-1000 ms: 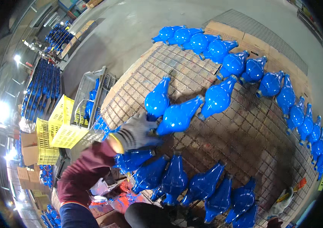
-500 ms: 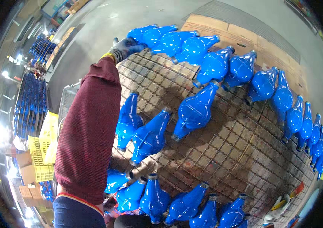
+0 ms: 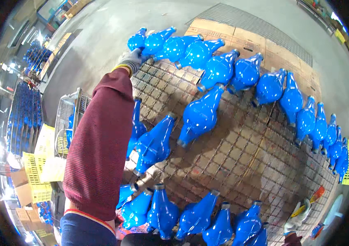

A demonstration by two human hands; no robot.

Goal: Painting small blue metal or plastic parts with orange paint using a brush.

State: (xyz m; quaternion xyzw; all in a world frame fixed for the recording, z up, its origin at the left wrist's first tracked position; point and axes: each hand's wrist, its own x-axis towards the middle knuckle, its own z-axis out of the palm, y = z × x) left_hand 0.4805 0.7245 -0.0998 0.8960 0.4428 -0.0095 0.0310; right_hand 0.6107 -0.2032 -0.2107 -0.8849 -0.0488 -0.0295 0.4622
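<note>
Cannot tell the grip of the left hand (image 3: 133,60), upper left, nor see fully the blue bottle (image 3: 138,130) behind the maroon sleeve (image 3: 98,143), left of centre.

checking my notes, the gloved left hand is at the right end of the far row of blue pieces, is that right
Not the right end: the head view shows the gloved left hand at the left end of the far row of blue pieces.
</note>
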